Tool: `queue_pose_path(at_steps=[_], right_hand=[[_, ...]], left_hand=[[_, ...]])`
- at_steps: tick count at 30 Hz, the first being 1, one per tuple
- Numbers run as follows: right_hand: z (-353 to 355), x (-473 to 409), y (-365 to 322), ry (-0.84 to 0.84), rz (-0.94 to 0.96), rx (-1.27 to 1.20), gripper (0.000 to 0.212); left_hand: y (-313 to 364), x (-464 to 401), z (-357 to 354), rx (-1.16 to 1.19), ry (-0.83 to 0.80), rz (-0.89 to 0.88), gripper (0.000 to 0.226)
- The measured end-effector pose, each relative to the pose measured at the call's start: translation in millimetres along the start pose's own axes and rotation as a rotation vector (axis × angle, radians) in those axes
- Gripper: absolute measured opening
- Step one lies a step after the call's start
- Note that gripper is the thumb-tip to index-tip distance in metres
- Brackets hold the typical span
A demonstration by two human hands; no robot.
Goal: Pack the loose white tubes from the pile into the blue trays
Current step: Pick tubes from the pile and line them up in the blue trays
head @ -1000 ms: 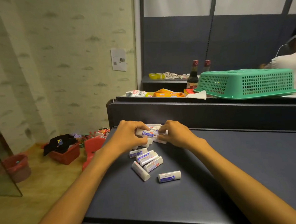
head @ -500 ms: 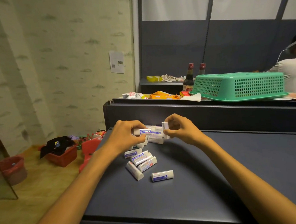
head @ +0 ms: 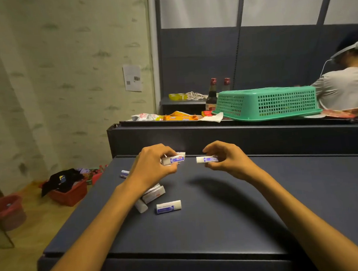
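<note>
My left hand [head: 152, 167] grips a white tube with a blue label [head: 174, 159] just above the dark shelf top [head: 230, 205]. My right hand [head: 225, 158] pinches another white tube [head: 204, 159], held level and a little to the right of the first. Several loose tubes [head: 154, 194] lie in a pile partly hidden under my left forearm. One tube [head: 169, 207] lies apart at the front, another [head: 124, 173] at the far left. No blue tray is in view.
A raised dark ledge [head: 236, 131] runs behind the shelf top. On it sit an upturned green basket [head: 266, 102], snack packets [head: 172, 116] and dark bottles [head: 211, 95]. Another person [head: 344, 83] stands at the back right. Red bins [head: 68, 194] stand on the floor at left.
Both hands lifted from the pile and drew apart, each holding a tube. The right hand moved right with its tube.
</note>
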State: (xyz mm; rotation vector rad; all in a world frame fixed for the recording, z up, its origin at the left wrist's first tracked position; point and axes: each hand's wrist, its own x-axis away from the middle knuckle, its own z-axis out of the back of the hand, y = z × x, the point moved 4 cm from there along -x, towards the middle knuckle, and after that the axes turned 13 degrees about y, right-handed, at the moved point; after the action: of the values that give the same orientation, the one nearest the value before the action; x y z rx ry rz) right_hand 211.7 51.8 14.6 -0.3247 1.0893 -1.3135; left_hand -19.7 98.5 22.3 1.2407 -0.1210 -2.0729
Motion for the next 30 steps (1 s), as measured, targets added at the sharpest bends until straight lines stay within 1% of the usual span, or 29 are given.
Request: queue_pose_path(at_steps=[4, 7, 16, 19, 22, 27, 30], right_hand=[[22, 13, 2, 0.027, 0.08, 0.092, 0.029], [39, 24, 8, 0.071, 0.126, 0.172, 0.03], [94, 64, 27, 0.16, 0.169, 0.261, 0.028], [117, 82, 30, 0.2, 0.157, 0.317, 0.024], [143, 104, 36, 0.273, 0.139, 0.351, 0.025], [186, 148, 47, 0.378, 0.071, 0.442, 0.024], [219, 177, 58, 0.419, 0.025, 0.496, 0.024]], left_hand=[[19, 2, -11, -0.02, -0.005, -0.035, 0.023], [33, 6, -20, -0.022, -0.002, -0.057, 0.024], [76, 12, -53, -0.022, -0.053, -0.075, 0.026], [98, 8, -71, -0.004, -0.076, -0.113, 0.025], [123, 7, -93, 0.024, -0.108, -0.188, 0.022], [164, 7, -136, 0.121, -0.155, -0.264, 0.022], [195, 11, -161, 0.195, -0.17, -0.299, 0.027]])
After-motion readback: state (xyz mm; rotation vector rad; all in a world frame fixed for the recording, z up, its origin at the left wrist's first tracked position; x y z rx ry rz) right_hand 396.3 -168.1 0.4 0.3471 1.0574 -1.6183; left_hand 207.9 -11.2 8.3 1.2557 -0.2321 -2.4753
